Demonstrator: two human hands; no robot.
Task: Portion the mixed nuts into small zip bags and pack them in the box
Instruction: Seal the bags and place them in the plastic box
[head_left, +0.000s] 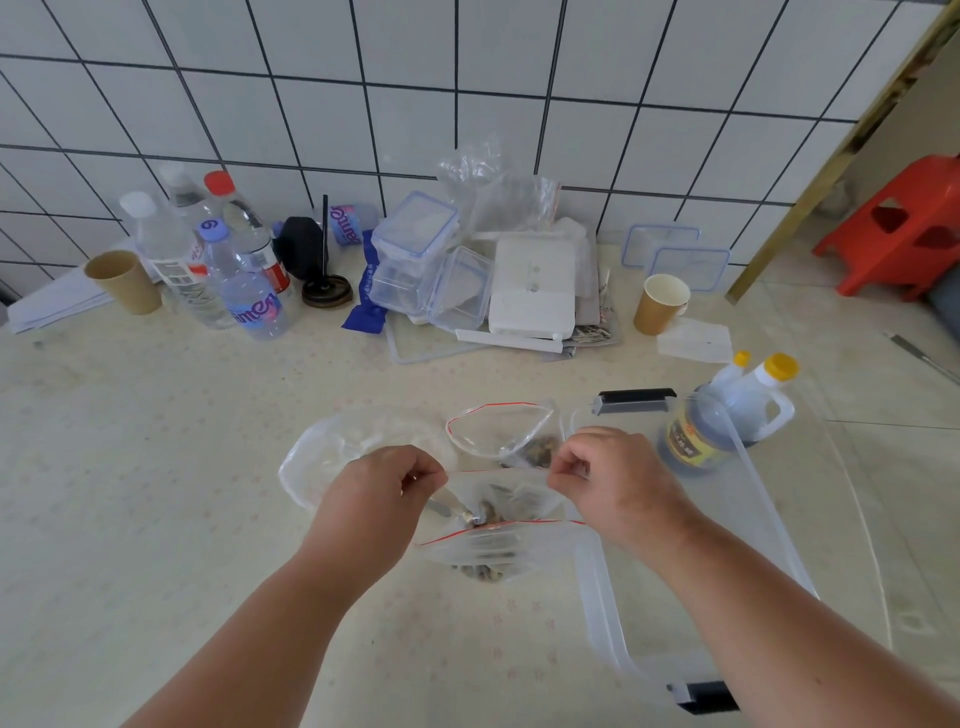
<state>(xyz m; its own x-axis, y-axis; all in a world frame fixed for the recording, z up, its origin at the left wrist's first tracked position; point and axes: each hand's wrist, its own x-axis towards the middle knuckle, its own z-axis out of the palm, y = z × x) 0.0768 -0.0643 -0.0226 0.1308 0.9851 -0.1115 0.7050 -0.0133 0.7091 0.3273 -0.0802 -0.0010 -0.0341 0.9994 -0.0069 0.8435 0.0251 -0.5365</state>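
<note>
Both hands are up over the counter (156, 467), each pinching a top corner of a small clear zip bag (498, 509) with a red seal line: the left hand (382, 493) grips the left corner between thumb and curled fingers, and the right hand (608, 478) does the same at the right corner, so the bag's mouth is stretched between them. Some nuts (485, 569) sit in the bottom of that bag, and something metallic, maybe a spoon, shows at its left side near the left hand, though it is too blurred to tell. Just behind it on the counter stands a second zip bag (501, 428), its red-edged mouth gaping open, with a small dark heap of nuts inside. To the left of that lies a larger crumpled clear plastic bag (332, 447). On the right, under the right forearm, sits a big clear plastic box (597, 597) with dark handles at its near and far ends, and a dark sauce bottle (727, 415) with a yellow cap stands at its far side. Along the tiled wall (467, 78) are water bottles (244, 280), two brown paper cups (127, 280) (660, 304), stacked clear containers (415, 249) and a red stool (904, 228) off to the right.
</note>
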